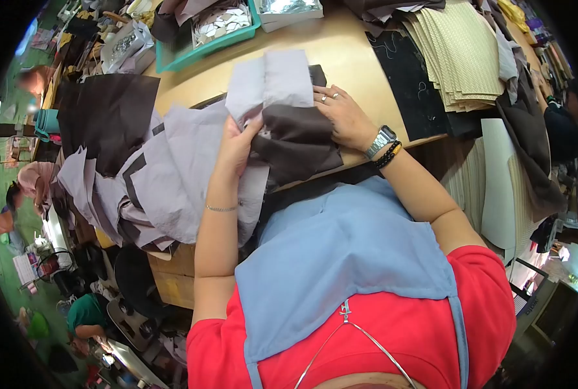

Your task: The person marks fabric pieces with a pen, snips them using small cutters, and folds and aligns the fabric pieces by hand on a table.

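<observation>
My left hand [238, 142] pinches the edge of a dark brown fabric piece [297, 139] whose pale lilac-grey side [271, 74] is turned up at its far part. The thumb lies on top, and the fingers are partly hidden beneath the cloth. At the piece's right edge is my right hand [346, 120], with its fingers bent over the cloth and the fingertips partly hidden. I cannot tell whether it grips or only presses. Left of my left hand, more pale-backed pieces [185, 155] lie in a loose heap, with a dark brown sheet [104, 120] behind them.
A teal tray [166, 61] of small pale pieces stands at the back, next to a white box [289, 13]. Stacked cream textured sheets [457, 55] lie on the right over black material [409, 84]. Several people [88, 318] are in the background on the left.
</observation>
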The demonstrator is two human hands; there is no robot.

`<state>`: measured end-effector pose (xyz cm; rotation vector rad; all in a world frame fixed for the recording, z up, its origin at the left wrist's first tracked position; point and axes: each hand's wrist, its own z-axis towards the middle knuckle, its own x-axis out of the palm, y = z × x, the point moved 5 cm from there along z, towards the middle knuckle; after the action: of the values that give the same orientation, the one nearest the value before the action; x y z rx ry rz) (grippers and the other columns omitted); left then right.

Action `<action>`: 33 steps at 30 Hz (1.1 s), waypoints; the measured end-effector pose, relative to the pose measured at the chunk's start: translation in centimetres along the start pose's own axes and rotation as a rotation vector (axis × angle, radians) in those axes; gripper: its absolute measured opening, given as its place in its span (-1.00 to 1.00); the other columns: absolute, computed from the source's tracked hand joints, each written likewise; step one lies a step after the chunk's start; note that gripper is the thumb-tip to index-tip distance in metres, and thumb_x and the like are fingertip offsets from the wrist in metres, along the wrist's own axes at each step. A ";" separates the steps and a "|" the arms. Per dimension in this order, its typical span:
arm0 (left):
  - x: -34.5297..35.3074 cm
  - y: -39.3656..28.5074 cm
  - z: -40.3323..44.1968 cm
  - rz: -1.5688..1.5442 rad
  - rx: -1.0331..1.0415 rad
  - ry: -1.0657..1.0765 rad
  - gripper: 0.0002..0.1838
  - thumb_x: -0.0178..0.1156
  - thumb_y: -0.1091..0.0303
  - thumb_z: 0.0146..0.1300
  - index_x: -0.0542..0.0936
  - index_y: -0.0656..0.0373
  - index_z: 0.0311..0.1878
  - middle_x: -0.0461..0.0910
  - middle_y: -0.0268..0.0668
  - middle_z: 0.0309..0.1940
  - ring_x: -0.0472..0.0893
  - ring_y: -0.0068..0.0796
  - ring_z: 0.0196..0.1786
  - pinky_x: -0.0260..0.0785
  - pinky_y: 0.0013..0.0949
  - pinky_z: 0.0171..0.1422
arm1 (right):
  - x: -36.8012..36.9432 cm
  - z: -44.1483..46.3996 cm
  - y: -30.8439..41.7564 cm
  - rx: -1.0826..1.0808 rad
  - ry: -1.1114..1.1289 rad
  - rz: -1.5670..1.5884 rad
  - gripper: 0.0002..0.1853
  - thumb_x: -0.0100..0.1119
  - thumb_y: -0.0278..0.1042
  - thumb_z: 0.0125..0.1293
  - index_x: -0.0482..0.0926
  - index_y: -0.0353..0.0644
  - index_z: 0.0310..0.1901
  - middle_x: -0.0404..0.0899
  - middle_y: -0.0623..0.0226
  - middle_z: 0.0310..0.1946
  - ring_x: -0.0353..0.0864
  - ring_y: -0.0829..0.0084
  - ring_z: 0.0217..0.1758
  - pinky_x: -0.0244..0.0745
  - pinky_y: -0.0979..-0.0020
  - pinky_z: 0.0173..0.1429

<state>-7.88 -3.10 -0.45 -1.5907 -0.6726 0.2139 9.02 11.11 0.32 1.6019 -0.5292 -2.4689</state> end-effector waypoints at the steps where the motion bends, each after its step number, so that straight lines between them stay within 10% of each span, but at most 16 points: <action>1: -0.6 0.2 -0.4 0.045 -0.017 -0.011 -0.54 0.22 0.44 0.35 0.43 0.24 0.30 0.59 -0.28 0.12 0.55 -0.50 0.14 0.41 -0.40 0.21 | -0.1 -0.1 0.1 0.044 0.018 -0.032 -0.70 0.08 -0.31 0.39 0.56 -0.11 0.10 0.54 0.22 0.20 0.43 0.15 0.33 0.24 0.04 0.44; 15: -4.9 -1.4 -1.4 -0.313 0.056 -0.280 -0.52 0.09 0.30 0.42 0.37 0.18 0.36 0.59 -0.13 0.13 0.63 -0.25 0.11 0.50 -0.21 0.23 | -2.4 -1.6 -2.8 0.269 -0.185 -0.084 -0.68 0.25 -0.24 0.31 0.60 -0.18 0.05 0.60 0.17 0.09 0.50 0.21 0.23 0.28 0.19 0.36; 19: -8.3 0.3 -0.3 -0.632 0.119 0.123 -0.39 0.15 0.00 0.33 0.47 0.21 0.31 0.59 -0.09 0.18 0.60 -0.06 0.18 0.42 0.00 0.34 | -0.7 0.2 -1.7 0.265 -0.174 -0.026 -0.68 0.18 -0.14 0.35 0.59 -0.08 0.05 0.59 0.24 0.12 0.48 0.20 0.26 0.21 0.01 0.42; 24: -10.9 -2.6 -0.9 -0.617 0.212 -0.167 -0.31 0.10 -0.12 0.33 0.40 0.20 0.35 0.51 -0.07 0.24 0.56 -0.08 0.24 0.39 0.01 0.40 | -0.1 2.0 -1.5 0.285 -0.254 0.040 -0.58 0.02 -0.46 0.28 0.45 -0.06 0.20 0.62 0.17 0.00 0.53 0.16 0.19 0.25 0.01 0.36; 33: -8.2 -9.8 -2.3 -0.534 0.355 0.093 -0.34 0.05 -0.06 0.37 0.41 0.26 0.35 0.48 -0.03 0.27 0.50 -0.03 0.29 0.30 -0.01 0.46 | 0.7 4.3 -1.9 0.094 -0.176 -0.127 -0.53 0.00 -0.51 0.27 0.48 -0.02 0.24 0.59 0.29 0.16 0.45 0.17 0.31 0.20 0.06 0.48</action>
<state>-16.23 -9.45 7.25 -1.0332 -0.9053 -0.1317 4.92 13.53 0.62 1.5025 -0.5930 -2.7354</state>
